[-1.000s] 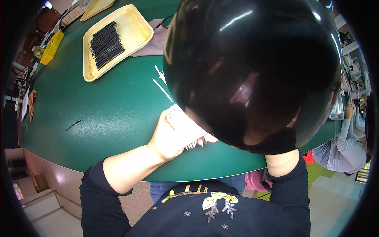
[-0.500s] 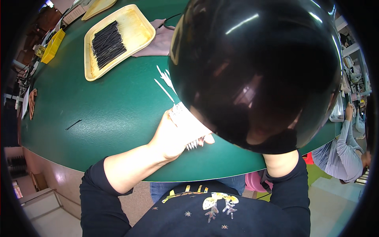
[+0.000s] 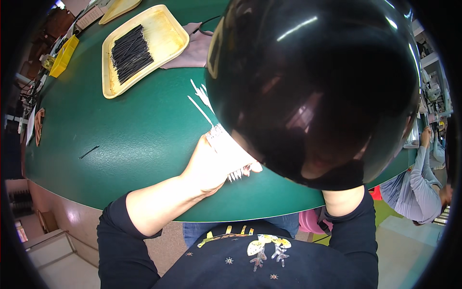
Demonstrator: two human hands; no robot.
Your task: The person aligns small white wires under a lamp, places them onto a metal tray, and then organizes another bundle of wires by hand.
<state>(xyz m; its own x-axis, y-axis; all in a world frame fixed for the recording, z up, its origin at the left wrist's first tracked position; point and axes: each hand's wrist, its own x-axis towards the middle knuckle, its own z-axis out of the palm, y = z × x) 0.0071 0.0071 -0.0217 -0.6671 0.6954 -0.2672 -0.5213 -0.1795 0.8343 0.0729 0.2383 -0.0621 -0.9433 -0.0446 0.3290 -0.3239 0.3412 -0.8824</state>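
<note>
My left hand (image 3: 199, 166) is closed round a bundle of thin white sticks (image 3: 215, 131). Their ends show above the thumb side, and pointed tips (image 3: 236, 174) stick out below the fingers. Beyond the hand, a few loose white sticks (image 3: 201, 110) lie on the green table (image 3: 144, 130), partly covered. A large glossy black dome (image 3: 313, 91), like a lampshade, blocks much of the right side, and strong light falls on my left hand beneath its edge. Of my right arm only the forearm (image 3: 344, 200) shows; the dome hides that hand and anything in it.
A cream tray (image 3: 168, 36) holding many thin black strips (image 3: 132, 54) rests on a mauve cloth (image 3: 192, 53) at the back left. One black strip (image 3: 89, 151) lies on the left. A yellow bin (image 3: 64, 56) stands at the far left edge. A co-worker (image 3: 414, 188) is at the right.
Very little differs. The black dome appears slightly further right and lower in the picture. My left hand keeps its hold on the white sticks in nearly the same place.
</note>
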